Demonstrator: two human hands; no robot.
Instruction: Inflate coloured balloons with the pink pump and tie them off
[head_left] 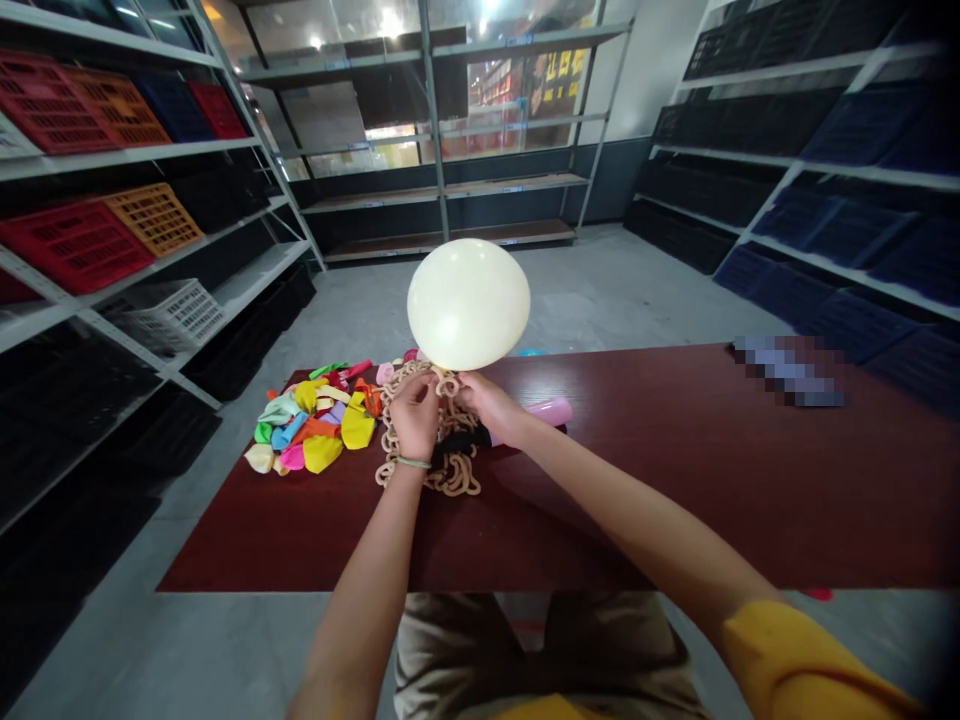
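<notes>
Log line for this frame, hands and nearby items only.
hands: left hand, right hand on beige balloon chain | above: inflated cream balloon | beside: loose coloured balloons | surface: maroon table

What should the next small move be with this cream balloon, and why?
Probably tie off the balloon at its neck: it stands inflated just above the left hand and right hand, which meet at its base over the looped strand, and an untied neck would leak.
</notes>
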